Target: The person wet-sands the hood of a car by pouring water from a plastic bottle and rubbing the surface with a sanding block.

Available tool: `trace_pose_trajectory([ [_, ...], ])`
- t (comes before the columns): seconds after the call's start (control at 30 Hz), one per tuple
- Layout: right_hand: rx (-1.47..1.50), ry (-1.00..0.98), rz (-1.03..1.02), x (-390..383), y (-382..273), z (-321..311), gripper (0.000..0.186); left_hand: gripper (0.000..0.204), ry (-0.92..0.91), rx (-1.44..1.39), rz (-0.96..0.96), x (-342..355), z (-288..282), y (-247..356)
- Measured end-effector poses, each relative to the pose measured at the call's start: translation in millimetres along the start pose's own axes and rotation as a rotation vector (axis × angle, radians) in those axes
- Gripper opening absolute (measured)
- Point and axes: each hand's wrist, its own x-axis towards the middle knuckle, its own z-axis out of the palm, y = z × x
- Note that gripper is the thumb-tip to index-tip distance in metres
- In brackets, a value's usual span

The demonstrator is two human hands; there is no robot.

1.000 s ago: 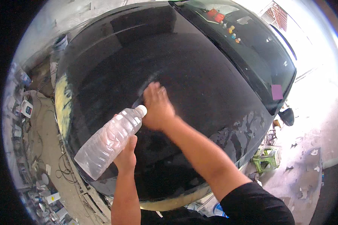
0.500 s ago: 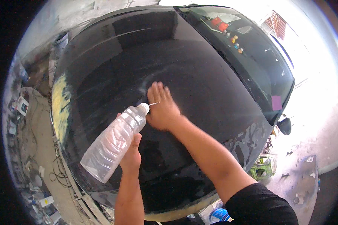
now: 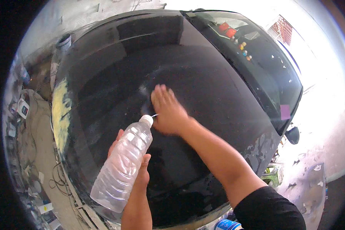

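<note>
My left hand [image 3: 143, 171] is wrapped round a clear plastic bottle [image 3: 120, 168] with a white cap, held tilted so the cap points up and away toward my right hand. A thin stream of liquid comes out at the cap. My right hand [image 3: 168, 111] lies flat on the black car hood [image 3: 203, 80], fingers stretched out and together, slightly blurred. Pale wet smears show on the hood just left of its fingertips. Whether anything lies under the right palm is hidden.
A yellowish filler patch [image 3: 61, 115] covers the hood's left edge. The windshield [image 3: 249, 57] rises at the far right, with small figures behind it. A grey bucket [image 3: 63, 42] stands far left, a green stool [image 3: 272, 174] at right, and a blue-labelled can [image 3: 227, 224] at the near edge. Cables lie on the left floor.
The bottle and my left hand have moved nearer and slightly right, with the bottle more upright in view. My right hand has shifted slightly right, still on the hood.
</note>
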Motion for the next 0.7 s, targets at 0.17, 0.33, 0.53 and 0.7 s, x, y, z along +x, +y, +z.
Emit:
trace_pose_trajectory([
  [0.17, 0.084, -0.175, 0.249, -52.9, 56.7, -32.9, 0.084, 0.075, 0.031, -0.005, -0.036, 0.6, -9.7, -4.7],
  [0.33, 0.124, -0.101, 0.366, 38.1, 97.7, -18.9, 0.084, 0.076, 0.034, 0.023, 0.002, 0.1, 0.1, -0.2],
  [0.53, 0.118, -0.102, -0.198, 12.8, -66.0, -8.9, 0.082, 0.076, 0.111, -0.024, -0.052, 5.7, -2.8, -4.4],
  [0.7, 0.078, -0.218, 0.149, -34.0, 4.5, -41.9, 0.079, 0.075, 0.142, -0.092, -0.077, 8.7, -12.7, 6.1],
])
